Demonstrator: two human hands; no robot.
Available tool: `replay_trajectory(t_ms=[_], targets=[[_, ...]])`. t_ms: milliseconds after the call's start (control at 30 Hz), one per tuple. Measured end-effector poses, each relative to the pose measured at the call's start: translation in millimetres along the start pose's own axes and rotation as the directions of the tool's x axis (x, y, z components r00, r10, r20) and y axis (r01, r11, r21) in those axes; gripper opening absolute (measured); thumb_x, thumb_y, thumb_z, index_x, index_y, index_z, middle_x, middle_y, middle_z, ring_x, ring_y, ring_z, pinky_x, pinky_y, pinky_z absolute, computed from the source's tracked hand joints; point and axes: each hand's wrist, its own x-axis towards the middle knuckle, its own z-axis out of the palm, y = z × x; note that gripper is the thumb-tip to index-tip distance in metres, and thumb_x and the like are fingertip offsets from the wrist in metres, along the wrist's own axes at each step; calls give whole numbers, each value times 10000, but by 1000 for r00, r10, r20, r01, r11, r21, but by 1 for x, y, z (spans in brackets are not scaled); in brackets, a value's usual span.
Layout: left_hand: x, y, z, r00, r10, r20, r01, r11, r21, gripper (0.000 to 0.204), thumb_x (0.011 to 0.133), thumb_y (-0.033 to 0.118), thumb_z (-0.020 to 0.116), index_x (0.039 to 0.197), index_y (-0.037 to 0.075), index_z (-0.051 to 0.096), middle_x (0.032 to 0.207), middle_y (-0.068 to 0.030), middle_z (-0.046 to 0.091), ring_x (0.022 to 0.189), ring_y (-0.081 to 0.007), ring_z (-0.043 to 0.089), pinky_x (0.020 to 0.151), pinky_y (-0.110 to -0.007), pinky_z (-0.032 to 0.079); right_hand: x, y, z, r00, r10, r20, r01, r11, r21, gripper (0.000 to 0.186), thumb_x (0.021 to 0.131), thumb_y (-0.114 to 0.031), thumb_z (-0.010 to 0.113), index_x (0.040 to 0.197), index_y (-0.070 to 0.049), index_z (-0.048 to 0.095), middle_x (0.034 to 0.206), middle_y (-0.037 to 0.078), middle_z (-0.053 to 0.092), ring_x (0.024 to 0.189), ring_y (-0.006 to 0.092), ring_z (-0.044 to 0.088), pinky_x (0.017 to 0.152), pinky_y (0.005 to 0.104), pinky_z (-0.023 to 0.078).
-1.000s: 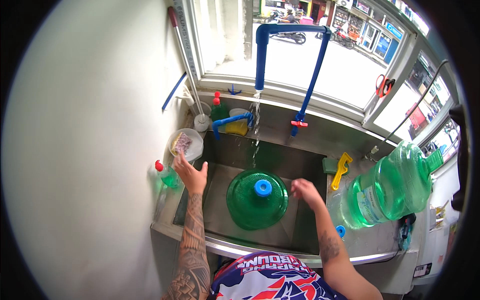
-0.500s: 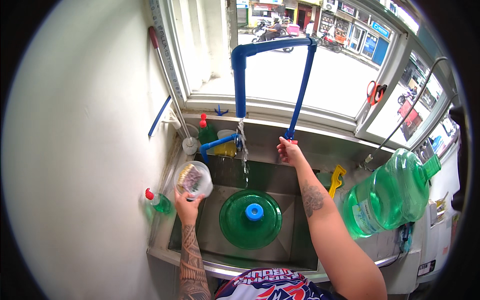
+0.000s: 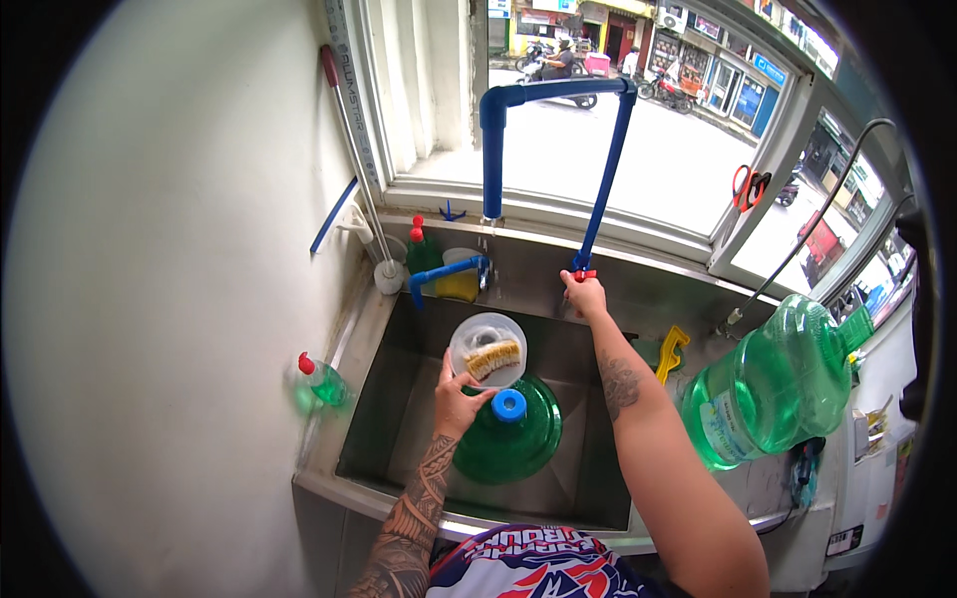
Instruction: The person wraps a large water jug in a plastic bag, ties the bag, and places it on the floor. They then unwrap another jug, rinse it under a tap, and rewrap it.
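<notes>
My left hand point(image 3: 459, 407) grips the rim of a translucent plastic tub point(image 3: 510, 329) over the sink. Inside the tub lies a scrub brush point(image 3: 494, 360) with tan bristles. Just below it, a round green water jug point(image 3: 508, 448) with a blue cap point(image 3: 508, 405) stands upright in the steel sink point(image 3: 399, 434). My right hand point(image 3: 586, 296) is closed around the red valve handle point(image 3: 587, 274) on a blue pipe point(image 3: 603, 189). The pipe arches over to a downward spout point(image 3: 492, 159) above and behind the tub. Only a little water shows at its mouth.
A smaller blue faucet point(image 3: 444, 271) reaches over the sink's back left. Green pump bottles point(image 3: 324, 382) stand at left and behind it. On the right counter are a large green jug point(image 3: 768, 384) and a yellow-handled tool point(image 3: 673, 354). Orange-handled scissors point(image 3: 748, 187) hang by the window.
My left hand has brought the tub from the sink's left side rightward, over the jug. The stream from the spout has dwindled to almost nothing. My right hand remains at the valve.
</notes>
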Motion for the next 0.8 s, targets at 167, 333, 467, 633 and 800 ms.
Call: replay_trajectory(t_ms=[167,333,467,633,800], targets=[[-6,-10,11,1000,22,-12,-22,1000,16,362,648,256,890,714,11,631,1505,-326,284,1276,-437,490,1029,-421,450,2,3,1,985,84,152,-95,993,65,477,877,-548,619,851,-74,659,669,32,605,536,170,572,483,328,487],[-9,-10,15,1000,-19,10,19,999,40,367,670,249,874,778,14,614,1522,-314,258,1270,-441,490,1010,-433,466,-11,-1,-3,931,75,356,-21,988,-153,509,880,-582,584,955,-85,662,781,73,647,723,188,634,607,391,532],[-15,-9,23,999,18,-31,-13,987,161,409,689,224,858,933,39,586,1545,-288,220,1291,-439,466,997,-443,477,-45,-11,25,828,-307,469,520,732,-440,449,848,-533,636,946,-99,697,915,125,709,904,277,680,779,420,539],[-19,-12,37,997,30,-76,-25,997,69,445,701,173,845,1026,69,559,1555,-267,202,1338,-449,400,1031,-438,451,-91,-19,52,597,-485,639,793,475,-382,423,828,-478,693,989,-88,705,1104,148,667,1018,323,639,870,428,500],[-18,-19,41,993,63,-101,-58,997,55,451,693,132,847,1035,67,561,1557,-263,197,1353,-455,374,1060,-442,423,-128,-2,69,480,-361,799,874,276,-400,634,786,-652,623,1221,-192,652,1383,165,513,1252,358,521,1026,473,424]])
